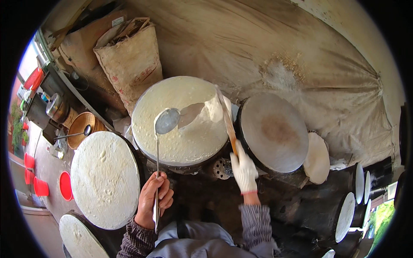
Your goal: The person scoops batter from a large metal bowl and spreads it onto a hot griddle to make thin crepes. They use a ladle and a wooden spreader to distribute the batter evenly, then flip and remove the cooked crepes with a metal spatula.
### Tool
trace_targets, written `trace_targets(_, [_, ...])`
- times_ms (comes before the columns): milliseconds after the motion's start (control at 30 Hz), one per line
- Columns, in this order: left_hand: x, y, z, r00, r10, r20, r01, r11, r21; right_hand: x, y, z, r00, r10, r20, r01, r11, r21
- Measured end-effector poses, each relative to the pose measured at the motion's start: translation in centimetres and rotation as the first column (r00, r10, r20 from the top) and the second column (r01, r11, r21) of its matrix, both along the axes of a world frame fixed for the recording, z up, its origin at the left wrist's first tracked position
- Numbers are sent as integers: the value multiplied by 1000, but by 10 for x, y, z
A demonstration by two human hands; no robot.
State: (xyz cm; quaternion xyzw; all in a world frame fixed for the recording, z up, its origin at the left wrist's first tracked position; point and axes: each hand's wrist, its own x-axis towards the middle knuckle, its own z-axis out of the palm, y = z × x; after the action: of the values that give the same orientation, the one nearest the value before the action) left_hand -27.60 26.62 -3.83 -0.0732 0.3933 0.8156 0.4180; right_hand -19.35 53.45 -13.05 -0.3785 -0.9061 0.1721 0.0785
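Batter covers most of a large round griddle (180, 150) in front of me, with a bare patch right of its centre. My left hand (156, 196) is closed on the handle of a metal ladle (167, 121), whose bowl is over the batter. A white knitted glove covers my right hand (244, 169), which grips a long wooden scraper (228, 122). The scraper's far part lies at the griddle's right edge, beside a thick clump of batter (213, 110).
A batter-coated griddle (105, 180) stands at left, another (80, 237) below it. A browned bare griddle (275, 132) is at right. Behind stand a sack of wood scraps (134, 61) and a draped sheet (226, 42). A basket (77, 125) and red buckets (66, 186) are farther left.
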Motion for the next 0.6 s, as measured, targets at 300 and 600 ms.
trace_targets(300, [1,-6,3,999,42,-16,-42,999,12,-23,11,31,988,2,-155,-77,875,-478])
trace_targets(600, [0,10,9,998,9,-63,-7,1000,26,-25,-22,33,971,110,-211,-180,919,-350])
